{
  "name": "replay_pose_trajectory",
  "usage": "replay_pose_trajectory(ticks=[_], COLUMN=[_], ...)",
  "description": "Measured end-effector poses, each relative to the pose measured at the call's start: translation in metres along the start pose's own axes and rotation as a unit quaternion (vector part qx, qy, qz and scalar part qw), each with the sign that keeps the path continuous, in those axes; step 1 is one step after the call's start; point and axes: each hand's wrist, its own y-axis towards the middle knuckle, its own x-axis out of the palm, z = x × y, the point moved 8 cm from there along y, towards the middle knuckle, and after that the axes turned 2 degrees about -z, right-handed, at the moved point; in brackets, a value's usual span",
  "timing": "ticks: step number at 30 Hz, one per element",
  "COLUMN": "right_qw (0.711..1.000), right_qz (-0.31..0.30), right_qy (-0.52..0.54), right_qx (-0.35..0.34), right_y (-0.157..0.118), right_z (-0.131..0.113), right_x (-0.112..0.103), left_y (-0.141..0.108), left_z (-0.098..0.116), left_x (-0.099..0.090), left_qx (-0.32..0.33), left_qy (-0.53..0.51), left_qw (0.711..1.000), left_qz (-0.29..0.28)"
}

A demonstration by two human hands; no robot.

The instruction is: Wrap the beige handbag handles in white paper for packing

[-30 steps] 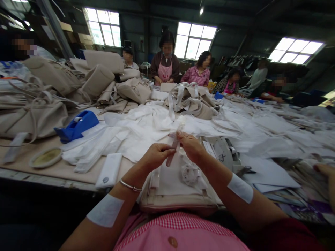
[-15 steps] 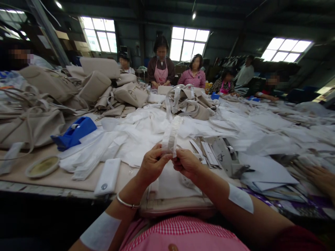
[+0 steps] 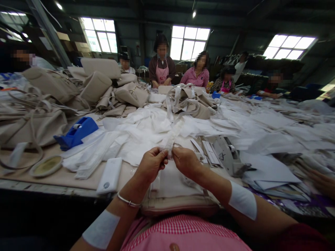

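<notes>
Biggest thing here is the heap of beige bags [image 3: 96, 87], well beyond the left hand, stacked loosely, I'd guess just to leave working room. Next size down, a beige bag [image 3: 179, 206] lies below both hands, right by the body, probably so it's easy to get at. Then the tape dispensers: a blue one [image 3: 78, 134] off to the left of the left hand, a grey one [image 3: 226, 157] near the right hand, so likely reachable either side. Left hand [image 3: 151, 162] has thumb and finger pinched on a white-wrapped strip [image 3: 172, 137]; right hand [image 3: 185, 161] is curled in on it too, thumb hidden. Two-sided grip looks like it's for keeping it steady. Strip's long axis runs forward from the fingertips, leaning right, far end pointing away from the body.
</notes>
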Motion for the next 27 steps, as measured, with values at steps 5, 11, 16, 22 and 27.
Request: replay_pose_trajectory(ticks=[5,11,16,22,27], right_qw=[0.984,0.983,0.985,0.833,0.774], right_qz=[0.035,0.052,0.077,-0.043,0.025], right_qy=[-0.137,-0.081,0.153,0.498,0.573], right_qx=[-0.104,-0.156,-0.030,0.236,0.269], right_y=[-0.003,-0.004,-0.003,-0.012,-0.009], right_z=[-0.015,-0.014,0.013,0.028,0.023], right_x=[-0.001,-0.006,-0.024,0.014,0.019], left_y=[0.000,0.000,-0.001,-0.026,-0.030], left_z=[-0.007,-0.018,0.013,0.038,0.034], left_x=[-0.003,0.000,-0.012,0.014,0.023], left_qx=[-0.057,-0.101,0.119,0.332,0.330], left_qy=[0.023,0.028,0.193,0.422,0.518], left_qw=[0.998,0.991,0.974,0.843,0.788], left_qz=[-0.021,-0.082,0.031,0.036,0.040])
